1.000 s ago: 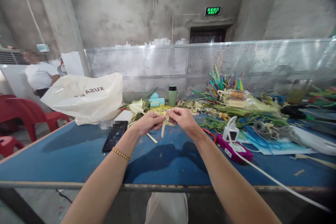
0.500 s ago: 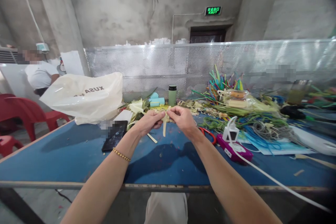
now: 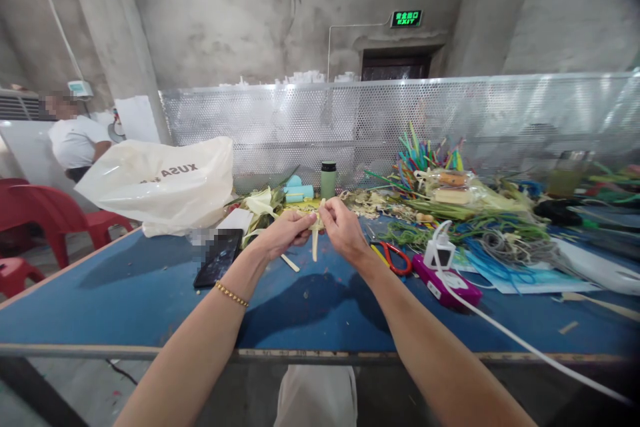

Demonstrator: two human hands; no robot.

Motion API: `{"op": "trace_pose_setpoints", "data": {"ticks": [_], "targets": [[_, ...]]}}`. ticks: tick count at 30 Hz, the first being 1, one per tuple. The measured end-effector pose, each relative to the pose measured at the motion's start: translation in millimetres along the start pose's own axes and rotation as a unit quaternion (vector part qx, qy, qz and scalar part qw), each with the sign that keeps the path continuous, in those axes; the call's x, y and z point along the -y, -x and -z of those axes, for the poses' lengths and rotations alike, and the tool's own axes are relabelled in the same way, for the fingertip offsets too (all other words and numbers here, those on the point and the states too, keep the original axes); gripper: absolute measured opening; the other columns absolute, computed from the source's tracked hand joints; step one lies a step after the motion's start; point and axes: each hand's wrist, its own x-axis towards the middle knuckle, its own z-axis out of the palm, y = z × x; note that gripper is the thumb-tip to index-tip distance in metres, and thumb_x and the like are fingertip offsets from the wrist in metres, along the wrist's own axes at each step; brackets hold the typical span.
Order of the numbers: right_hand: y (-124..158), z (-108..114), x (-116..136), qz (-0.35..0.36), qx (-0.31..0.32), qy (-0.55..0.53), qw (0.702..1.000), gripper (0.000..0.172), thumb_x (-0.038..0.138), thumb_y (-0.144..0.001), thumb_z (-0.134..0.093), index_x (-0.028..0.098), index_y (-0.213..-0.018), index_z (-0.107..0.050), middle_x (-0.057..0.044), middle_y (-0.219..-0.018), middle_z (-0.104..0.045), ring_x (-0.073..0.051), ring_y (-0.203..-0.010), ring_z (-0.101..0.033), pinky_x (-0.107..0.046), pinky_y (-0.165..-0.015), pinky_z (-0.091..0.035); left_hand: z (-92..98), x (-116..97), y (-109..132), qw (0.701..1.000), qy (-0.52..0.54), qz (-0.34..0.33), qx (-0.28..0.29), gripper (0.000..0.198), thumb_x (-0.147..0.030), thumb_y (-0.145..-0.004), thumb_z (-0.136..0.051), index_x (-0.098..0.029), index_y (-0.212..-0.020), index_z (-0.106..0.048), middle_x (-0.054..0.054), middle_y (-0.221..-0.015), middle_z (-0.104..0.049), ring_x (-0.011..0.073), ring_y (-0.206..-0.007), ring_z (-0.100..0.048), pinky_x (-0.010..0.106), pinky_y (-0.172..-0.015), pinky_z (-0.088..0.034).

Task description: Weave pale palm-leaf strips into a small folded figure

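Above the blue table, my left hand pinches a pale, flat strip of leaf between thumb and fingers. The strip hangs down between the hands, its narrow tip lowest. My right hand is closed at the strip's upper end, thumb and forefinger pressed together beside the left fingertips. Fingers partly hide the strip's upper part. Another pale strip lies on the table below my left hand. Red-handled scissors rest to the right of my right wrist.
A green bottle stands behind my hands. At left are a tablet and a white plastic bag. To the right sit a purple power socket block with a white cable, tangled cords and colourful stems. A person stands far left.
My right hand has shifted slightly left and turned, with its wrist further left, showing more of the scissors. The left hand has stayed nearly still on the strip.
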Motion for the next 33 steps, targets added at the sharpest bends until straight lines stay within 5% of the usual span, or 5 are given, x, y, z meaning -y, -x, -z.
{"op": "trace_pose_setpoints", "data": {"ticks": [6, 11, 14, 19, 33], "targets": [[-1.4, 0.5, -1.5, 0.042, -0.024, 0.027, 0.998, 0.022, 0.041, -0.091, -0.042, 0.022, -0.082, -0.046, 0.0, -0.066, -0.052, -0.014, -0.058, -0.047, -0.027, -0.057, -0.038, -0.8, 0.8, -2.3, 0.998, 0.014, -0.056, -0.009, 0.04, -0.048, -0.075, -0.067, -0.014, -0.064, -0.049, -0.006, -0.049, -0.037, 0.0031, -0.04, -0.028, 0.021, -0.043, -0.018], [0.2, 0.0, -0.1, -0.037, 0.031, -0.049, 0.998, 0.026, 0.048, -0.09, -0.043, 0.023, -0.086, -0.046, 0.002, -0.058, -0.051, -0.013, -0.046, -0.047, -0.025, -0.047, -0.037, 2.0, 2.6, -3.5, 0.997, 0.01, -0.077, 0.003, 0.038, -0.047, -0.076, -0.067, -0.013, -0.068, -0.054, -0.006, -0.051, -0.041, 0.0029, -0.041, -0.031, 0.021, -0.043, -0.021], [0.3, -0.1, 2.0, -0.071, 0.048, -0.077, 0.993, 0.027, 0.049, -0.088, -0.046, 0.022, -0.085, -0.046, 0.005, -0.052, -0.047, -0.011, -0.04, -0.041, -0.024, -0.043, -0.032, 1.9, 2.5, -3.1, 0.997, 0.021, -0.07, 0.008, 0.036, -0.045, -0.077, -0.067, -0.013, -0.07, -0.054, -0.007, -0.049, -0.039, 0.0028, -0.041, -0.03, 0.02, -0.044, -0.021], [-1.2, 0.4, 4.9, -0.032, 0.032, -0.149, 0.988, 0.028, 0.047, -0.082, -0.055, 0.022, -0.075, -0.045, 0.006, -0.053, -0.036, -0.009, -0.045, -0.034, -0.024, -0.045, -0.029, 0.1, -0.3, -1.0, 0.998, 0.064, -0.026, 0.001, 0.037, -0.043, -0.072, -0.072, -0.014, -0.066, -0.049, -0.007, -0.048, -0.04, 0.0029, -0.04, -0.029, 0.02, -0.042, -0.019], [-0.5, 1.9, 8.5, -0.055, -0.026, -0.158, 0.986, 0.027, 0.048, -0.08, -0.057, 0.022, -0.08, -0.051, 0.002, -0.056, -0.052, -0.013, -0.048, -0.048, -0.025, -0.047, -0.04, 0.4, -2.1, -1.3, 0.999, 0.003, -0.052, -0.009, 0.038, -0.046, -0.078, -0.064, -0.008, -0.072, -0.064, 0.009, -0.065, -0.067, 0.0119, -0.052, -0.057, 0.023, -0.052, -0.035]]}}
